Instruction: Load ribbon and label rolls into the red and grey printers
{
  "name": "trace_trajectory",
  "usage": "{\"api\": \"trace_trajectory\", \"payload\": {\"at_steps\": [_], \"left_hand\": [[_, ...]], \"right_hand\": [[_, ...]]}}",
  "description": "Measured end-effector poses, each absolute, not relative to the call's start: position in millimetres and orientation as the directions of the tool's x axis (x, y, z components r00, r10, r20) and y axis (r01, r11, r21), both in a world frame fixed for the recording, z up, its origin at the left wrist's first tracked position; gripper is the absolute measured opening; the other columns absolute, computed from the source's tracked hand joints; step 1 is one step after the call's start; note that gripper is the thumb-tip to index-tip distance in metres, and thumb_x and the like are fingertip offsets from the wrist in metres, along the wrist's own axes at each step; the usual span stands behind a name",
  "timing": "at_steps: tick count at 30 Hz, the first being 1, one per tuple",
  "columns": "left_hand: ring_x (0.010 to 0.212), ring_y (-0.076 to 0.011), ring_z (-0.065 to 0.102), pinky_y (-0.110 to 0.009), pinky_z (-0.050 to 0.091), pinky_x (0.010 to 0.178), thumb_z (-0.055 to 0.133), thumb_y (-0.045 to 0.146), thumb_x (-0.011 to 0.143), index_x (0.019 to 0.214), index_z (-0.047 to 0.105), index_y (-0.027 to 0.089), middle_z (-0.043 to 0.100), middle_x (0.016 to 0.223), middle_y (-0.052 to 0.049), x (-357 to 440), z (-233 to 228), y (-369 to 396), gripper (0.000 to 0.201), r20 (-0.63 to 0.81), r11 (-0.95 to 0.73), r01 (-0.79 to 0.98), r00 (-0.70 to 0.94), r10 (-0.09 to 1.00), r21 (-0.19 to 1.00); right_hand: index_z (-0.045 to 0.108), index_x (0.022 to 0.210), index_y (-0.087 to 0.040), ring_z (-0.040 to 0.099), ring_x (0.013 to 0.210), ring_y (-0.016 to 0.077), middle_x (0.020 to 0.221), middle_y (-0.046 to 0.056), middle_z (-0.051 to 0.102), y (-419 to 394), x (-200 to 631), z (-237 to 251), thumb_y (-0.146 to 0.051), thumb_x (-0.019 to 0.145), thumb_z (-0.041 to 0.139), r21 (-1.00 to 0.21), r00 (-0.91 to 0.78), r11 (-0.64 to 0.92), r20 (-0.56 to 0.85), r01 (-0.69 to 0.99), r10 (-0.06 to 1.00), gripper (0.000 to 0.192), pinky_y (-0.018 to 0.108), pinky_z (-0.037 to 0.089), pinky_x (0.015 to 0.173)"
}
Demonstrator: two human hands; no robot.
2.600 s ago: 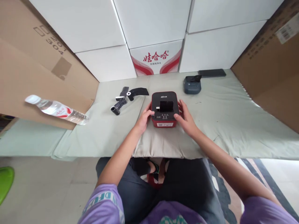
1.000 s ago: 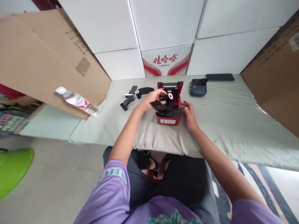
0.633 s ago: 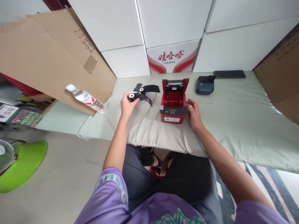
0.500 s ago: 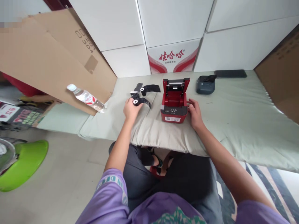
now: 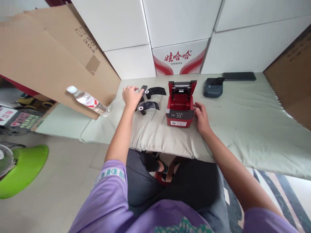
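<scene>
Up back, carton (image 5: 179, 60) reads 娃哈哈; printer (image 5: 180, 106) label perhaps unreadable.

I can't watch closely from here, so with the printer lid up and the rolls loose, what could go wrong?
The left hand hovers over the loose black rolls; a brush could unroll them or knock them aside. The printer stands open, steadied only by the right hand at its side, so a nudge might shift it on the soft cloth. The bottle lies tilted and could roll.
</scene>
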State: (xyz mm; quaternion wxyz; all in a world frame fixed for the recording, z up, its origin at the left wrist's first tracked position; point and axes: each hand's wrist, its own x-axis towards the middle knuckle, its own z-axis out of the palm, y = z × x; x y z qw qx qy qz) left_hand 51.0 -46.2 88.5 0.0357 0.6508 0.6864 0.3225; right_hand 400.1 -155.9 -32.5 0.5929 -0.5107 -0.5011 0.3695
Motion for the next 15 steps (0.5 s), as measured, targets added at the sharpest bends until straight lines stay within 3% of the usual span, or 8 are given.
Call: {"api": "trace_trajectory", "payload": {"at_steps": [3, 5, 7, 8, 10, 12, 15], "left_hand": [[0.142, -0.0353, 0.047, -0.059, 0.026, 0.127, 0.085, 0.038, 0.088, 0.093, 0.072, 0.015, 0.077, 0.111, -0.012, 62.0, 86.7, 1.8, 0.027, 0.171, -0.031, 0.919, -0.039, 0.985, 0.392], [0.141, -0.0352, 0.051, -0.063, 0.021, 0.129, 0.086, 0.026, 0.084, 0.087, 0.073, 0.015, 0.079, 0.104, -0.011, 71.1, 84.5, 19.6, 0.018, 0.111, -0.021, 0.936, -0.02, 0.994, 0.352], [0.134, -0.0315, 0.058, -0.06, 0.023, 0.131, 0.084, 0.018, 0.083, 0.089, 0.074, 0.015, 0.08, 0.101, -0.008, 77.9, 86.8, 21.8, 0.013, 0.164, -0.062, 0.869, -0.023, 0.986, 0.49], [0.131, -0.0291, 0.061, -0.056, 0.029, 0.13, 0.083, 0.018, 0.084, 0.093, 0.075, 0.015, 0.08, 0.102, -0.006, 80.1, 90.2, 16.7, 0.013, 0.22, -0.108, 0.766, -0.045, 0.975, 0.634], [0.126, -0.0245, 0.066, -0.046, 0.047, 0.12, 0.08, 0.029, 0.09, 0.102, 0.076, 0.019, 0.08, 0.105, -0.001, 83.1, 100.4, -4.4, 0.016, 0.299, -0.24, 0.357, -0.12, 0.947, 0.903], [0.117, -0.0205, 0.071, -0.038, 0.059, 0.101, 0.072, 0.049, 0.097, 0.111, 0.074, 0.026, 0.079, 0.103, 0.001, 86.4, 112.0, -35.4, 0.027, 0.298, -0.315, -0.13, -0.133, 0.945, 0.94], [0.093, -0.0149, 0.074, -0.03, 0.062, 0.082, 0.08, 0.046, 0.09, 0.126, 0.072, 0.03, 0.077, 0.101, 0.002, 98.9, 123.1, -80.2, 0.039, 0.316, -0.248, -0.395, 0.115, 0.942, 0.885]], "right_hand": [[0.059, 0.139, -0.034, 0.067, 0.133, 0.0303, 0.149, 0.01, 0.064, -155.6, 400.1, -31.9, -0.079, 0.093, 0.057, -0.979, 0.231, 0.189, 0.202, 0.075, 0.952, 0.064, 0.061, 0.053, 0.12], [0.059, 0.139, -0.033, 0.067, 0.132, 0.0302, 0.15, 0.01, 0.064, -155.5, 399.8, -31.3, -0.08, 0.093, 0.056, -0.979, 0.226, 0.188, 0.202, 0.082, 0.953, 0.065, 0.06, 0.053, 0.12], [0.059, 0.138, -0.032, 0.068, 0.131, 0.0303, 0.151, 0.011, 0.063, -155.6, 399.1, -30.3, -0.081, 0.092, 0.057, -0.979, 0.226, 0.189, 0.202, 0.075, 0.953, 0.067, 0.059, 0.055, 0.118], [0.06, 0.138, -0.031, 0.068, 0.129, 0.0303, 0.151, 0.012, 0.063, -155.7, 398.5, -29.8, -0.082, 0.091, 0.057, -0.98, 0.23, 0.189, 0.199, 0.067, 0.953, 0.069, 0.059, 0.056, 0.117], [0.061, 0.136, -0.031, 0.068, 0.128, 0.0302, 0.151, 0.012, 0.063, -156.0, 397.4, -28.6, -0.084, 0.09, 0.059, -0.981, 0.238, 0.185, 0.194, 0.06, 0.952, 0.07, 0.058, 0.057, 0.115], [0.062, 0.134, -0.032, 0.067, 0.128, 0.0302, 0.15, 0.011, 0.064, -156.2, 396.6, -27.5, -0.085, 0.089, 0.059, -0.981, 0.239, 0.183, 0.194, 0.067, 0.952, 0.07, 0.056, 0.058, 0.116], [0.064, 0.132, -0.032, 0.066, 0.13, 0.0307, 0.148, 0.011, 0.065, -156.0, 396.0, -26.7, -0.087, 0.088, 0.06, -0.98, 0.243, 0.186, 0.198, 0.072, 0.95, 0.071, 0.057, 0.057, 0.118]]}}
